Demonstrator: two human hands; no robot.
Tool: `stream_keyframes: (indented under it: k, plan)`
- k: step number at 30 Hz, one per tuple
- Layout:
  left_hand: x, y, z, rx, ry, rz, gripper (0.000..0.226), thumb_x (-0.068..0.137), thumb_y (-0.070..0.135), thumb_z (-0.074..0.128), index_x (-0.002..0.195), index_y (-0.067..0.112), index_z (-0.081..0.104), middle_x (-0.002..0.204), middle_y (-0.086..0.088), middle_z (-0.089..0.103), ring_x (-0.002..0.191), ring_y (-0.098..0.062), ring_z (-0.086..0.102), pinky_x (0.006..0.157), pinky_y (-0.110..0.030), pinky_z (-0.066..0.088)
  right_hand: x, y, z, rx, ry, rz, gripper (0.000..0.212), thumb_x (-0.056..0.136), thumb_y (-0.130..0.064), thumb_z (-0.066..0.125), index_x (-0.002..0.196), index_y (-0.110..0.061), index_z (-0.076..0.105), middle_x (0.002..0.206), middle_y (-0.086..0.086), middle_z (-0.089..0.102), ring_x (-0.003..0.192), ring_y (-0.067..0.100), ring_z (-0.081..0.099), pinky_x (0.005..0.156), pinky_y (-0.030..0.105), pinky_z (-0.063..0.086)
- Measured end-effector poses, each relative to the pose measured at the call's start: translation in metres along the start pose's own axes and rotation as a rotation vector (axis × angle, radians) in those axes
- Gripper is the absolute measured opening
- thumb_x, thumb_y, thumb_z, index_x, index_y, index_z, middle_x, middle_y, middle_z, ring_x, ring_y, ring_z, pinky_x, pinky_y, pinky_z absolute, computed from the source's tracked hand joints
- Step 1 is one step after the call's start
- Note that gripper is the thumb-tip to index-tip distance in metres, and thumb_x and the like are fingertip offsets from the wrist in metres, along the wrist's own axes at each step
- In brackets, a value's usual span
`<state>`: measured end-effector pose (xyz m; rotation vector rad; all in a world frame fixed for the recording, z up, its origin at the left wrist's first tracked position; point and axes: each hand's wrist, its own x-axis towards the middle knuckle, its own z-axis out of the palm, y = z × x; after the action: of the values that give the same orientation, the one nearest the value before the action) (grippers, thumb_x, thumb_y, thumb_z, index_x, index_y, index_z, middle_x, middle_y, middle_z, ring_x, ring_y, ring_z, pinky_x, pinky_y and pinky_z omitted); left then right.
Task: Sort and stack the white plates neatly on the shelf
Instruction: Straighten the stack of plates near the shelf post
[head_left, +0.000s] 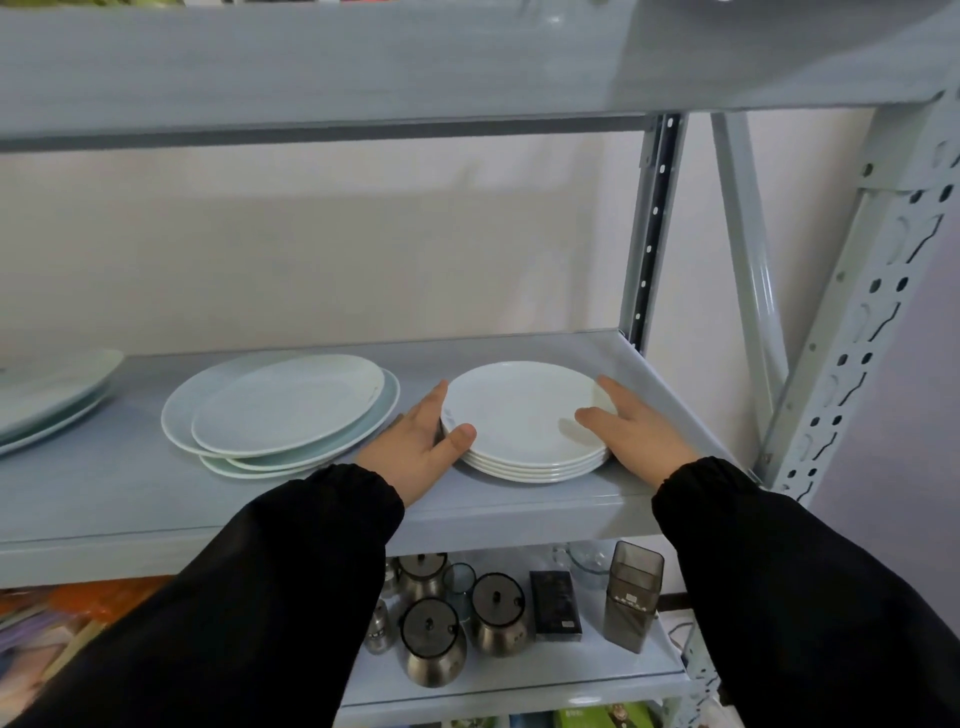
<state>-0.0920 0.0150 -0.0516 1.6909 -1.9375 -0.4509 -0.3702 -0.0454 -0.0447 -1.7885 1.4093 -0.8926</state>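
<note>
Flanking the plate stack (522, 415) by the shelf (524, 501) edge, left hand (415, 449) and right hand (641, 436) press its rim, fingers straight.

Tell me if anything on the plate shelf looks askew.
The pile of larger plates on the left is askew: rims staggered, not lined up. The small stack between the left hand and right hand sits even.

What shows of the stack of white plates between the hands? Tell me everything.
The stack of white plates is about five round, glossy, ceramic-looking plates, nested evenly and lying flat. It sits near the right end of the grey shelf, apart from the larger pale plates to its left. The left grip, a bare hand, touches its left side, thumb on the rim; the right grip flanks its right side, thumb on the top plate.
</note>
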Motion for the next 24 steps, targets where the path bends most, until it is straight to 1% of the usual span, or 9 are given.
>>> stream_keyframes:
  k: [3, 5, 8, 11, 14, 16, 18, 21, 24]
  plan:
    - [-0.005, 0.007, 0.0, 0.063, 0.052, 0.012, 0.082, 0.091, 0.067, 0.031, 0.155, 0.023, 0.006, 0.161, 0.004, 0.017, 0.143, -0.013, 0.024, 0.107, -0.024, 0.022, 0.001, 0.002, 0.0, 0.004, 0.0, 0.014, 0.038, 0.092, -0.042, 0.057, 0.127, -0.042, 0.042, 0.114, -0.019, 0.048, 0.107, 0.01, 0.046, 0.091, 0.028, 0.032]
    - [-0.007, 0.01, -0.002, 0.097, 0.082, 0.041, 0.079, 0.093, 0.064, 0.031, 0.155, 0.021, 0.007, 0.161, 0.001, 0.017, 0.143, -0.014, 0.025, 0.111, -0.026, 0.023, -0.001, -0.001, 0.0, 0.025, -0.001, 0.021, 0.051, 0.087, -0.05, 0.059, 0.135, -0.038, 0.045, 0.12, -0.018, 0.054, 0.111, 0.01, 0.051, 0.097, 0.03, 0.036]
    - [-0.015, 0.019, -0.007, 0.158, 0.094, 0.113, 0.078, 0.095, 0.063, 0.031, 0.155, 0.022, 0.003, 0.163, 0.002, 0.006, 0.147, -0.01, 0.009, 0.115, -0.023, 0.011, 0.0, 0.001, -0.002, 0.064, -0.01, 0.047, 0.068, 0.074, -0.067, 0.061, 0.134, -0.038, 0.049, 0.128, -0.016, 0.06, 0.117, 0.012, 0.057, 0.107, 0.039, 0.039]
    - [-0.025, 0.035, -0.027, 0.163, 0.13, 0.196, 0.073, 0.097, 0.058, 0.033, 0.155, 0.025, 0.003, 0.162, 0.008, 0.005, 0.146, -0.005, 0.007, 0.111, -0.016, 0.007, -0.002, -0.007, -0.005, 0.132, 0.004, 0.05, 0.052, 0.081, -0.055, 0.061, 0.125, -0.028, 0.057, 0.119, -0.014, 0.064, 0.112, 0.014, 0.059, 0.104, 0.036, 0.04]
    - [-0.036, 0.038, -0.065, 0.145, 0.196, 0.228, 0.073, 0.097, 0.058, 0.034, 0.155, 0.028, 0.003, 0.162, 0.011, 0.007, 0.145, -0.001, 0.009, 0.11, -0.014, 0.01, -0.005, -0.023, -0.009, 0.191, 0.091, 0.038, 0.06, 0.087, -0.048, 0.063, 0.141, -0.027, 0.048, 0.131, -0.014, 0.054, 0.122, 0.012, 0.05, 0.108, 0.031, 0.032]
    - [-0.043, 0.027, -0.096, 0.13, 0.253, 0.205, 0.072, 0.096, 0.058, 0.034, 0.155, 0.029, 0.005, 0.161, 0.012, 0.01, 0.145, -0.001, 0.012, 0.109, -0.014, 0.012, -0.005, -0.046, -0.01, 0.191, 0.146, 0.002, 0.06, 0.09, -0.044, 0.062, 0.145, -0.027, 0.044, 0.141, -0.01, 0.049, 0.129, 0.013, 0.046, 0.109, 0.029, 0.03]
    - [-0.049, 0.01, -0.126, 0.104, 0.317, 0.163, 0.072, 0.094, 0.059, 0.034, 0.155, 0.028, 0.009, 0.16, 0.011, 0.014, 0.145, -0.004, 0.014, 0.107, -0.015, 0.013, -0.003, -0.071, -0.005, 0.139, 0.151, -0.045, 0.067, 0.088, -0.051, 0.06, 0.148, -0.032, 0.038, 0.152, -0.008, 0.039, 0.138, 0.013, 0.038, 0.115, 0.033, 0.026]
    - [-0.057, -0.023, -0.167, 0.041, 0.423, 0.094, 0.066, 0.098, 0.051, 0.035, 0.155, 0.025, 0.014, 0.16, 0.008, 0.018, 0.144, -0.007, 0.017, 0.106, -0.014, 0.011, -0.004, -0.112, 0.018, 0.102, 0.137, -0.127, 0.07, 0.084, -0.063, 0.057, 0.147, -0.044, 0.033, 0.154, -0.01, 0.035, 0.14, 0.011, 0.034, 0.116, 0.035, 0.025]
    - [-0.063, -0.066, -0.198, -0.069, 0.488, -0.006, 0.063, 0.099, 0.052, 0.033, 0.154, 0.026, 0.017, 0.159, 0.01, 0.02, 0.144, -0.006, 0.019, 0.108, -0.019, 0.012, -0.007, -0.149, 0.059, 0.168, 0.094, -0.2, 0.065, 0.092, -0.047, 0.057, 0.151, -0.035, 0.031, 0.155, -0.013, 0.032, 0.14, 0.007, 0.032, 0.109, 0.024, 0.023]
